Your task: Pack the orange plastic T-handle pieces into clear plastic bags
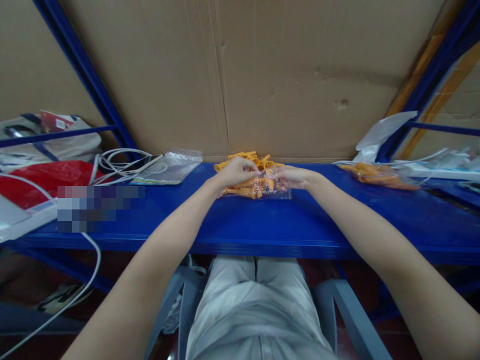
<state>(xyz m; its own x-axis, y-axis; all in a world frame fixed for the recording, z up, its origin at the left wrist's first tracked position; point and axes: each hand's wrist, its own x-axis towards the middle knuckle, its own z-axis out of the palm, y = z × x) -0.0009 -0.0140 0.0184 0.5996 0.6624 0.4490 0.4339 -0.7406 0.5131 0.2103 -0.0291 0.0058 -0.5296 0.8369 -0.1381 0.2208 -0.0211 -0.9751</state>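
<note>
Fingers of the left hand [237, 171] and right hand [294, 177] are closed on the clear bag [249, 191] between them. Film: probably light, limp, slippery; grip at the edges. Orange pieces inside: likely stiff. Loose orange pieces [262, 163] lie just beyond the hands, on the blue table [270, 225]; cardboard [285, 75] stands behind.

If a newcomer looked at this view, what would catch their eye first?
Probably the bright orange pieces in a clear bag at the middle of the blue table, with the left hand and right hand on it. Next might come the red bag at the far left, beside white cables.
</note>
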